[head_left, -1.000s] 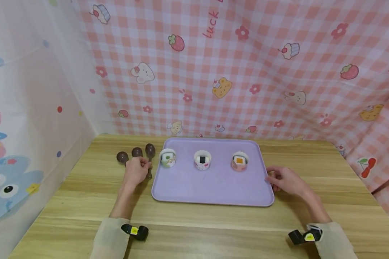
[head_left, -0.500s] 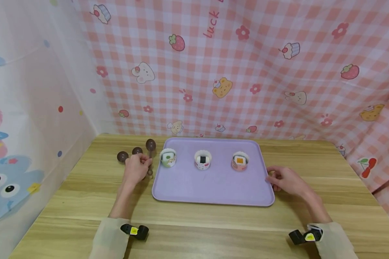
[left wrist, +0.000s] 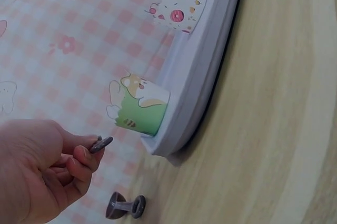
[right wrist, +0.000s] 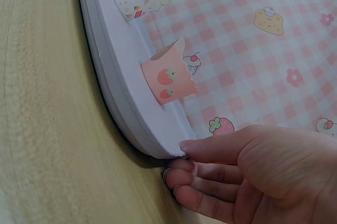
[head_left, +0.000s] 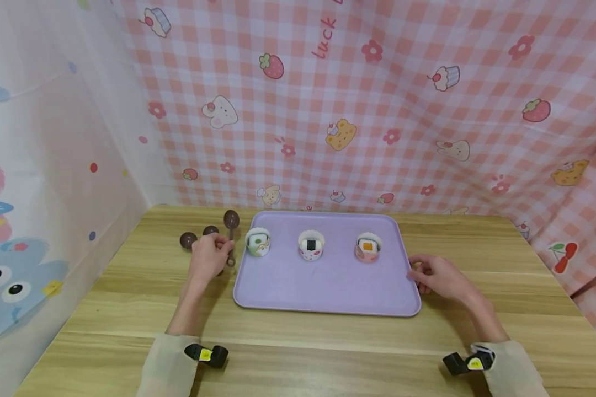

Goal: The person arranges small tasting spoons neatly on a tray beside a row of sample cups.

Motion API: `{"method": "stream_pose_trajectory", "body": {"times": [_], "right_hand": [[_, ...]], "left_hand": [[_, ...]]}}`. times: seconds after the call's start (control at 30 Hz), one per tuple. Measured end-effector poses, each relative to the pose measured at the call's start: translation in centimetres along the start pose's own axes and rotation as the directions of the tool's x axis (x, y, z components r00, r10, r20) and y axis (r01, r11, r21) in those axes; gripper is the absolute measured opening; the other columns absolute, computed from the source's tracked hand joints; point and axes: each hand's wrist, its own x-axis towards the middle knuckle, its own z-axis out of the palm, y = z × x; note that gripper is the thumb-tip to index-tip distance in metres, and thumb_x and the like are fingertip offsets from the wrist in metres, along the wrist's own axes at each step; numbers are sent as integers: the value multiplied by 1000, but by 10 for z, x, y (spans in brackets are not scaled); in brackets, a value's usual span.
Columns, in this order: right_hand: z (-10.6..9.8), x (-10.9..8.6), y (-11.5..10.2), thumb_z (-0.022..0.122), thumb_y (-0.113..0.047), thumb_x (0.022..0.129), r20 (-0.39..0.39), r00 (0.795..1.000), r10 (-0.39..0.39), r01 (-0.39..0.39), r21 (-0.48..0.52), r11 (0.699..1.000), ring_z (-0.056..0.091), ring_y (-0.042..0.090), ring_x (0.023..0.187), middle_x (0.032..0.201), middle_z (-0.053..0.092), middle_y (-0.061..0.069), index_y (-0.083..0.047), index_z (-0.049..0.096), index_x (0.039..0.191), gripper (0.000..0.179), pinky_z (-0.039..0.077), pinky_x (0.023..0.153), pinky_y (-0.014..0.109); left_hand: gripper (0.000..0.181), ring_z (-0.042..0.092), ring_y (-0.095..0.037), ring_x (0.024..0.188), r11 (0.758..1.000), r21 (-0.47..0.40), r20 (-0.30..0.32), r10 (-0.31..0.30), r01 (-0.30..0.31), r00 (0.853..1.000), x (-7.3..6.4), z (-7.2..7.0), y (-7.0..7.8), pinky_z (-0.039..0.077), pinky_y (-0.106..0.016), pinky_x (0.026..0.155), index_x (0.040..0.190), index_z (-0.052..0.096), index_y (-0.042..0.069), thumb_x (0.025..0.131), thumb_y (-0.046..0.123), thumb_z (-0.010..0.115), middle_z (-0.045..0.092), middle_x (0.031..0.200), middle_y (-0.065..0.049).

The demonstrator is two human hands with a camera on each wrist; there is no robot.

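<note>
My left hand [head_left: 209, 258] pinches a dark brown spoon [head_left: 231, 219] by its handle, bowl pointing to the back, just left of the lilac tray [head_left: 323, 284]. In the left wrist view, the handle end [left wrist: 100, 144] of that spoon sticks out between thumb and fingers, above the table. Two more brown spoons lie at the left, one bowl [head_left: 188, 240] farther out and another bowl [head_left: 211, 231] partly behind the hand. My right hand [head_left: 439, 275] grips the tray's right rim, thumb on top. In the right wrist view its other fingers [right wrist: 208, 190] are at the rim's outer side.
On the tray stand three paper cups with small rice-roll-like pieces inside: a green cup [head_left: 259, 251] at left, a white spotted cup [head_left: 311, 255] in the middle, a pink cup [head_left: 367, 256] at right. A checked curtain [head_left: 298, 110] hangs behind the wooden table [head_left: 298, 353].
The pinched spoon has moved up and away from the other spoons, toward the back, and now stands more upright in view. My right hand and the tray stay put.
</note>
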Motion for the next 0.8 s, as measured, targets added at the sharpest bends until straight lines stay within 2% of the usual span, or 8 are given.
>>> {"method": "stream_pose_trajectory", "body": {"times": [0.2, 0.5, 0.8], "right_hand": [[0, -1, -1, 64, -5, 97, 0, 1000, 8, -8, -5, 1000, 59, 17, 61, 70, 60, 2, 13, 56, 125, 34, 51, 54, 27], [0, -1, -1, 64, -5, 97, 2, 1000, 8, -8, 0, 1000, 58, 18, 62, 70, 59, 3, 13, 56, 126, 35, 50, 54, 27], [-1, 0, -1, 63, -4, 97, 4, 1000, -7, 7, -5, 1000, 59, 17, 61, 69, 60, 3, 15, 55, 125, 34, 51, 54, 27]], "left_hand": [[20, 68, -26, 74, 1000, -13, 5, 5, -5, 1000, -1, -1, 3, 55, -41, 69, 98, 70, -6, 96, 13, 68, 71, 85, -17], [18, 65, -24, 68, 1000, -10, -14, 24, -24, 1000, -1, -2, 9, 52, -34, 64, 93, 71, -5, 95, 14, 70, 70, 81, -14], [18, 65, -22, 66, 999, -20, -16, 49, -50, 999, -3, -3, 15, 51, -32, 62, 94, 71, -4, 95, 14, 70, 71, 81, -14]]}}
